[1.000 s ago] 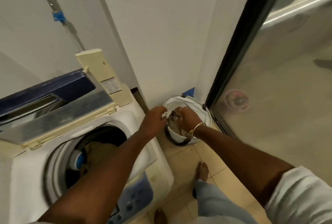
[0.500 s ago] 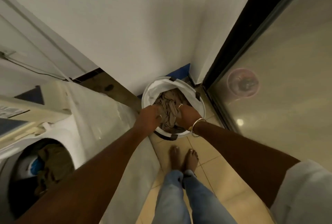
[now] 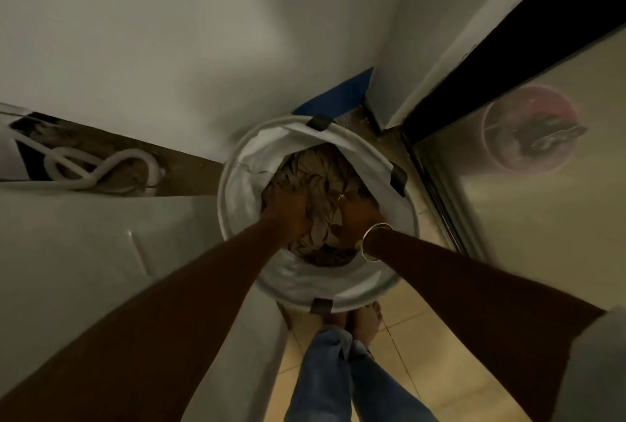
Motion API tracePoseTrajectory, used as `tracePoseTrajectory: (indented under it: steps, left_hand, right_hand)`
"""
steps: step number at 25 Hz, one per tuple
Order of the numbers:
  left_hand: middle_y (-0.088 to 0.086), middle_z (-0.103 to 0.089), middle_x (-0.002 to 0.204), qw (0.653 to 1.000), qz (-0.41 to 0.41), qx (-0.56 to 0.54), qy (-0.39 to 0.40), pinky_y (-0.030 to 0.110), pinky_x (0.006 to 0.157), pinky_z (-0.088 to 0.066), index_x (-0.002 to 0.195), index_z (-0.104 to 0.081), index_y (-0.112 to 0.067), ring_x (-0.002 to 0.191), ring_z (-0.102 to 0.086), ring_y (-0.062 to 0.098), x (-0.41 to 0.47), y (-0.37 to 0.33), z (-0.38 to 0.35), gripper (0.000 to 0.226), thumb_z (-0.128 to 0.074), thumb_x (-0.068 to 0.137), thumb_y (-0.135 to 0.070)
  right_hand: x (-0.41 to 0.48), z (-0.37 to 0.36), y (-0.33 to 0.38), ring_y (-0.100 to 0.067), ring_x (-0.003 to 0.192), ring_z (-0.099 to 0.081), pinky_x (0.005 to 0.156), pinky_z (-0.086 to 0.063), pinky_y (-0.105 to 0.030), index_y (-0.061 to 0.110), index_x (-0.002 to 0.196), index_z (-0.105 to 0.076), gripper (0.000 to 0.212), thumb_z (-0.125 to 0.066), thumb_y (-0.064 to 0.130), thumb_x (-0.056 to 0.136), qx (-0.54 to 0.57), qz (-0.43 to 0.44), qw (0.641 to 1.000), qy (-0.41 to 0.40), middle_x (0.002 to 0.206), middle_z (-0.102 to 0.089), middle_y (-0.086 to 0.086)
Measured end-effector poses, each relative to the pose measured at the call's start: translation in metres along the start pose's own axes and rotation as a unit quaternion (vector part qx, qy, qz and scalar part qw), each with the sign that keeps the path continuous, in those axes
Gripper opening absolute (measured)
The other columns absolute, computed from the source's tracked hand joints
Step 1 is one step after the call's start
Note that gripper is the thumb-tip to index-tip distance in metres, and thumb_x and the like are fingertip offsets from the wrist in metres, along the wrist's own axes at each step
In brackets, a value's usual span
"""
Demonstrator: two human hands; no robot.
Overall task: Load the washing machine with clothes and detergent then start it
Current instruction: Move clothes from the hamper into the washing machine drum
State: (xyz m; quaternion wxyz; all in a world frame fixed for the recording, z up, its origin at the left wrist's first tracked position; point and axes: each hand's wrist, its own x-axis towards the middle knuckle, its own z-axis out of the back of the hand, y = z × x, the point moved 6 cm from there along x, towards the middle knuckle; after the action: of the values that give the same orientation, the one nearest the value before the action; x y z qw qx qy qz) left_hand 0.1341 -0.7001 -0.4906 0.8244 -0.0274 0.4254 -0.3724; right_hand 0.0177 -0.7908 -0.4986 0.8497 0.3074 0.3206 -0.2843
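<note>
A round white laundry basket (image 3: pixel 237 215) stands on the floor in the corner, holding a heap of beige and brown clothes (image 3: pixel 321 177). Both my hands are down inside it. My left hand (image 3: pixel 288 208) is closed on the left side of the heap. My right hand (image 3: pixel 355 208), with a ring and a bangle at the wrist, grips the right side. The white side of the washing machine (image 3: pixel 84 252) fills the lower left; its opening is out of view.
White hoses (image 3: pixel 101 167) coil behind the machine by the wall. A dark-framed glass door (image 3: pixel 528 218) runs along the right, with a pink round object (image 3: pixel 531 130) behind it. My bare feet (image 3: pixel 366 320) and jeans stand on beige tiles just below the basket.
The camera has tilted down and moved over the basket, so the machine's drum has left the view. Both hands have sunk deeper into the clothes.
</note>
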Motion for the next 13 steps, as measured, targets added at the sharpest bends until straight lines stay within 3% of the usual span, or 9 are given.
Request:
tracePoseTrajectory:
  steps: [3,5,7,9,10,11,13]
  left_hand:
    - [0.018,-0.026,0.157,0.993,0.04,0.096,0.054,0.054,0.12,-0.014,0.154,-0.023,-0.013,0.145,-0.023,0.038,0.047,0.038,-0.052,0.092,-0.065,0.083,-0.053]
    - [0.019,-0.001,0.162,0.982,0.046,0.152,0.102,0.057,0.118,0.004,0.157,0.005,-0.015,0.149,-0.001,0.042,0.066,0.061,-0.087,0.115,-0.067,0.079,-0.061]
    - [0.021,0.012,0.161,0.972,0.072,0.194,0.11,0.06,0.117,0.003,0.154,0.017,-0.019,0.148,0.008,0.046,0.077,0.081,-0.11,0.129,-0.073,0.073,-0.062]
    - [0.027,0.013,0.159,0.971,0.097,0.187,0.115,0.064,0.118,-0.008,0.154,0.019,-0.026,0.146,0.007,0.051,0.087,0.097,-0.129,0.133,-0.077,0.069,-0.062]
    - [0.031,0.013,0.157,0.971,0.102,0.186,0.114,0.064,0.117,-0.013,0.154,0.019,-0.027,0.145,0.004,0.053,0.092,0.104,-0.138,0.132,-0.076,0.069,-0.063]
    - [0.034,0.009,0.156,0.97,0.105,0.193,0.1,0.063,0.115,-0.017,0.155,0.016,-0.028,0.144,-0.002,0.055,0.098,0.109,-0.145,0.128,-0.074,0.071,-0.065]
    - [0.035,-0.011,0.152,0.982,0.083,0.169,0.011,0.059,0.114,-0.027,0.156,-0.009,-0.025,0.14,-0.02,0.054,0.11,0.111,-0.145,0.105,-0.067,0.077,-0.062]
  right_hand:
    - [0.057,-0.028,-0.018,-0.038,0.139,-0.029,0.115,-0.025,-0.048,0.019,0.15,-0.028,0.068,-0.057,0.04,0.092,-0.04,0.008,0.999,-0.024,0.154,-0.024,-0.017]
    - [0.097,-0.049,-0.02,-0.041,0.141,-0.024,0.114,-0.026,-0.057,0.032,0.152,-0.016,0.078,-0.054,0.054,0.087,-0.058,0.022,0.997,-0.037,0.158,-0.018,-0.017]
    - [0.13,-0.072,-0.025,-0.046,0.143,-0.015,0.111,-0.029,-0.063,0.046,0.149,0.005,0.103,-0.065,0.062,0.076,-0.061,0.011,0.998,0.003,0.16,-0.002,-0.017]
    - [0.153,-0.095,-0.034,-0.049,0.142,-0.014,0.11,-0.033,-0.06,0.049,0.148,0.012,0.119,-0.077,0.057,0.07,-0.065,-0.008,0.996,0.058,0.16,0.007,-0.017]
    - [0.16,-0.101,-0.038,-0.049,0.141,-0.017,0.109,-0.034,-0.057,0.047,0.15,0.009,0.116,-0.077,0.053,0.072,-0.08,-0.012,0.994,0.068,0.159,0.006,-0.018]
    - [0.165,-0.103,-0.039,-0.048,0.141,-0.02,0.109,-0.034,-0.055,0.043,0.153,0.001,0.107,-0.075,0.049,0.077,-0.088,-0.011,0.994,0.062,0.159,0.002,-0.019]
    - [0.174,-0.105,-0.04,-0.045,0.136,-0.032,0.107,-0.037,-0.049,0.031,0.152,-0.026,0.079,-0.069,0.04,0.085,-0.079,0.006,0.997,0.023,0.157,-0.013,-0.018]
